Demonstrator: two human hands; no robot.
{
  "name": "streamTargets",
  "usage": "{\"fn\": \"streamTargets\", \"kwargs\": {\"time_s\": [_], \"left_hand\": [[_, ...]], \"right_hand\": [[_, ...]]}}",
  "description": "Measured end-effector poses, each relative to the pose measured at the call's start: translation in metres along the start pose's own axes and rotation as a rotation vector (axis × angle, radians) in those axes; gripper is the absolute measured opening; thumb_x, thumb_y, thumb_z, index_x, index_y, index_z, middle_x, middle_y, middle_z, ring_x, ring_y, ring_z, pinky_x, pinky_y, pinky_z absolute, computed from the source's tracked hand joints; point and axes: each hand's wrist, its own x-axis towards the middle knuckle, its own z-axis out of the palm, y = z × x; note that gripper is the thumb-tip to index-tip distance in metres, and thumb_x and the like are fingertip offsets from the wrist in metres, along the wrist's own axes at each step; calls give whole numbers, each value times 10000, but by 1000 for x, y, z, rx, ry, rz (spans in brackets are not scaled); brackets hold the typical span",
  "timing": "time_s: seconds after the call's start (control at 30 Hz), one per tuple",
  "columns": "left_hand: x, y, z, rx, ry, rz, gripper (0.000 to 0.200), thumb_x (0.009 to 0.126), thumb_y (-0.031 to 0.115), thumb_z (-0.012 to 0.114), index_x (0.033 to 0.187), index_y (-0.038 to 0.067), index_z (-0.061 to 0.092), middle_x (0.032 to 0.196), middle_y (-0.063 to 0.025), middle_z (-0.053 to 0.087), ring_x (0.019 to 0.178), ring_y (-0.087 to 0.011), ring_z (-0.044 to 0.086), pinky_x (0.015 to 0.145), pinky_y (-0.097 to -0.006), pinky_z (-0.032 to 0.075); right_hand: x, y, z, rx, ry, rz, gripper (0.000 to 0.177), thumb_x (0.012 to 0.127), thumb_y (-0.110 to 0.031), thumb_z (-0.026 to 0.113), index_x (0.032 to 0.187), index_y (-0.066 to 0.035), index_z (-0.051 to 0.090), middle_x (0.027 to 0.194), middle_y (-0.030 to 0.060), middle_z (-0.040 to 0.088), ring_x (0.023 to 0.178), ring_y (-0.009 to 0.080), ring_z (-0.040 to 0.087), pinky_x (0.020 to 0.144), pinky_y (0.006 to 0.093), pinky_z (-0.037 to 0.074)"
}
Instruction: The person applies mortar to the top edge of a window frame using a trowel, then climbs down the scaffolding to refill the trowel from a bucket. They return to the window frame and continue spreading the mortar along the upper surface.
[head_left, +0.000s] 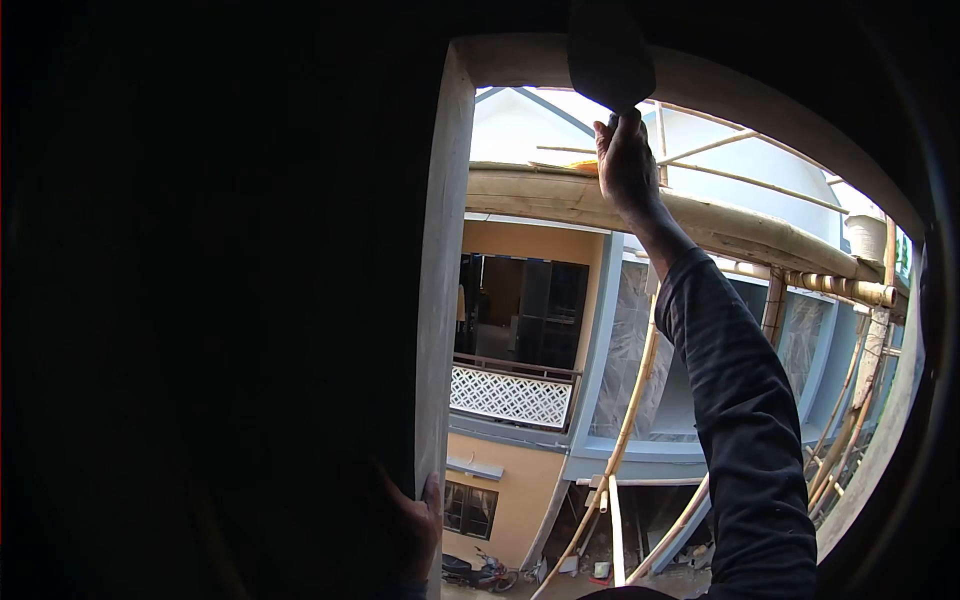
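Observation:
My right hand (628,165) is raised high, closed round the handle of a trowel (612,60). The dark, broad blade points upward and overlaps the top edge of the window opening (515,60). A dark long sleeve (745,420) covers that arm, which reaches up across the opening. Low on the left, my left hand (413,515) grips the pale window jamb (432,330), its thumb on the lit face. Deep shadow hides most of its fingers.
Outside, a thick bamboo scaffold beam (540,195) crosses the opening, and thinner poles (635,390) slant below. A pale bucket (866,238) stands on the scaffold at right. Opposite is a building with a white lattice balcony (510,396). A motorcycle (490,572) is parked far below.

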Motion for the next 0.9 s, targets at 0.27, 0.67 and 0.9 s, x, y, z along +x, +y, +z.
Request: {"fn": "streamTargets", "kwargs": {"time_s": [0.27, 0.67, 0.9], "left_hand": [[-1, -1, 1, 25, 33, 29, 905, 808, 236, 721, 1434, -92, 155, 1456, -327, 236, 1374, -447, 218, 1149, -452, 145], [1, -1, 2, 69, 12, 12, 846, 872, 310, 651, 1436, -76, 152, 1445, -332, 230, 1356, -483, 226, 1132, -514, 193], [1, -2, 3, 8, 22, 14, 857, 862, 283, 661, 1448, -55, 135, 1458, -317, 220, 1363, -477, 216, 1134, -511, 187]], "right_hand": [[-16, 2, -7, 0, -22, -23, 302, 926, -120, 564, 1157, -25, 393, 939, 260, 578, 830, 379, 625, 710, 450, 539], [-46, -1, -27, 23, -131, 56, 328, 923, -120, 554, 1180, -57, 361, 949, 280, 564, 860, 444, 615, 709, 493, 524], [-82, -2, -58, 47, -179, 24, 341, 899, -97, 591, 1143, -43, 358, 908, 243, 555, 781, 408, 614, 665, 466, 499]]}}
